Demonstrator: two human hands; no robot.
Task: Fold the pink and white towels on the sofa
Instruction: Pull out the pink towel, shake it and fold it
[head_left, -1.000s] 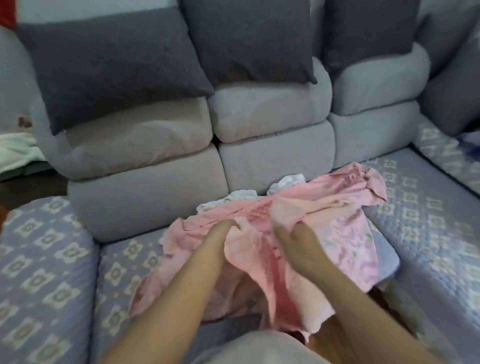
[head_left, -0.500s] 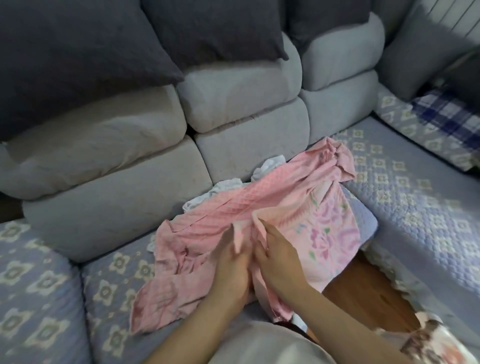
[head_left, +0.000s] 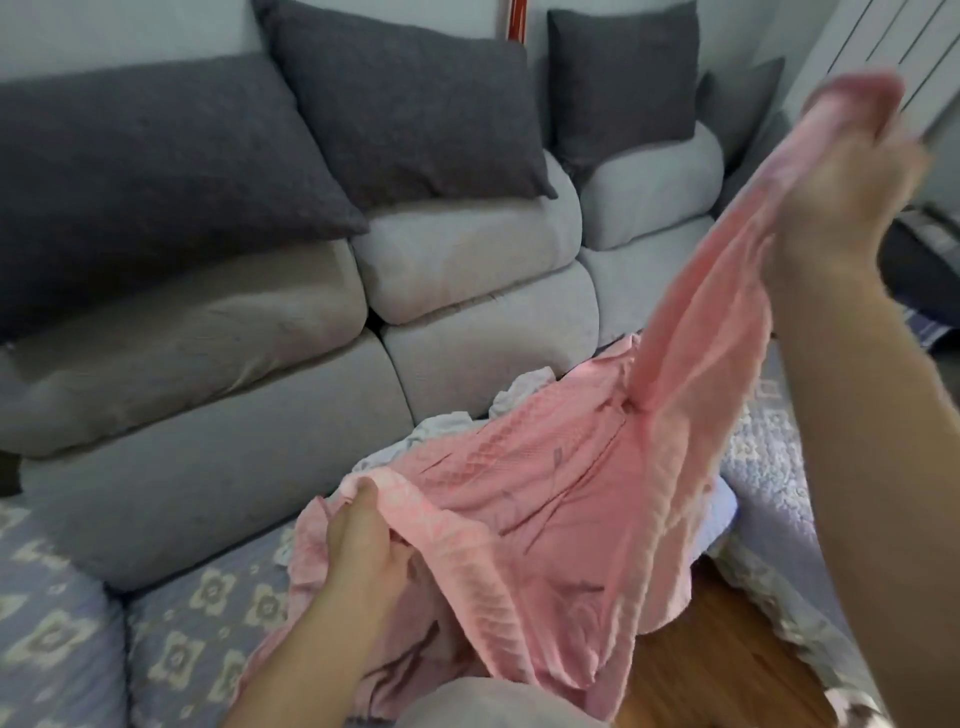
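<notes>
Since half a second ago the right hand (head_left: 852, 192) has swung one gripped end of the pink towel (head_left: 545, 499) high, the left hand (head_left: 363, 545) pinches its low edge over the sofa (head_left: 208, 597), white towel (head_left: 441, 426) beneath; no writing is readable.

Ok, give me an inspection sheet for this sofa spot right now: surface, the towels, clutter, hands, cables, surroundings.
Surface: sofa seat with a lilac flower-patterned cover.
Job's things: pink towel unfolded, partly lifted, one end stretched up and to the right; white towel crumpled behind and under it against the backrest.
Clutter: nothing seen.
Grippers: left hand grips the pink towel's near edge low over the seat; right hand grips its raised end, blurred.
Cables: nothing seen.
Surroundings: dark grey cushions on the light grey backrest; wooden floor beside the seat.
</notes>
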